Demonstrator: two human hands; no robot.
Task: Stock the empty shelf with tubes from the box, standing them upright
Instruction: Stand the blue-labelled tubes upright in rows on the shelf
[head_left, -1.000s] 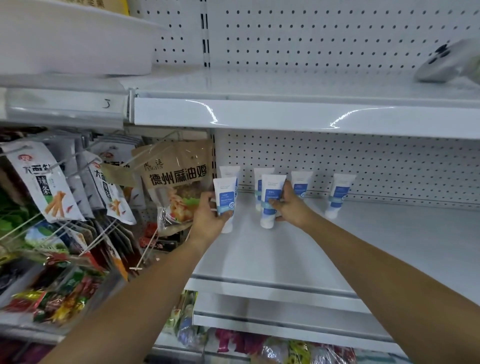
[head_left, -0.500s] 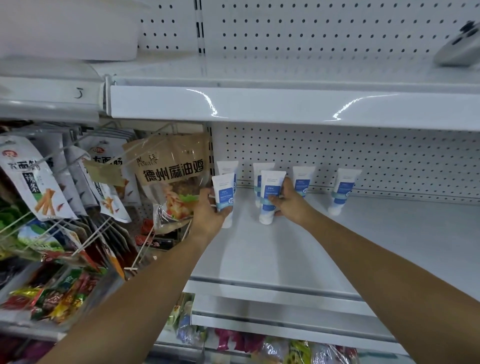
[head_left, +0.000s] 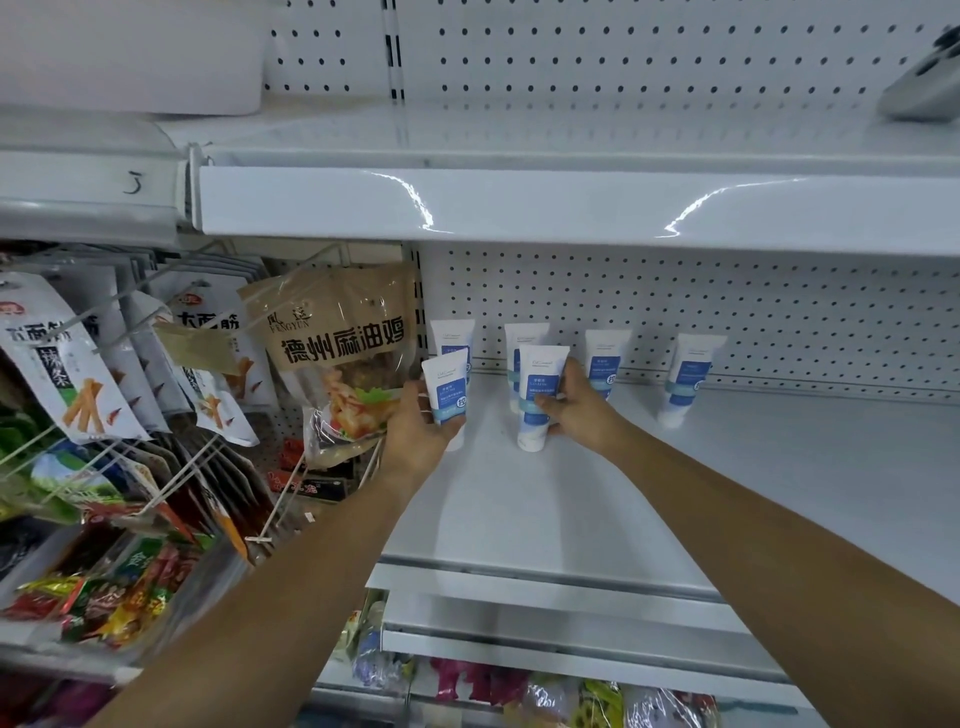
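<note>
Several white tubes with blue labels stand cap-down along the back of the white shelf (head_left: 649, 509), against the pegboard. My left hand (head_left: 418, 431) grips one tube (head_left: 445, 391) at the shelf's left end, in front of a back-row tube (head_left: 453, 340). My right hand (head_left: 576, 408) is closed around another tube (head_left: 539, 387), whose cap rests on the shelf in front of a second back-row tube (head_left: 522, 338). Two more tubes (head_left: 607, 358) (head_left: 688, 371) stand untouched to the right. The box is out of view.
Snack bags (head_left: 337, 343) hang on wire hooks just left of the shelf, close to my left hand. An upper shelf (head_left: 571, 208) overhangs the tubes. A grey device (head_left: 924, 83) lies on it at the far right. Packaged goods (head_left: 519, 691) fill the shelf below.
Both hands stay on their tubes with only slight shifts. The camera view has tilted and moved a little closer.
</note>
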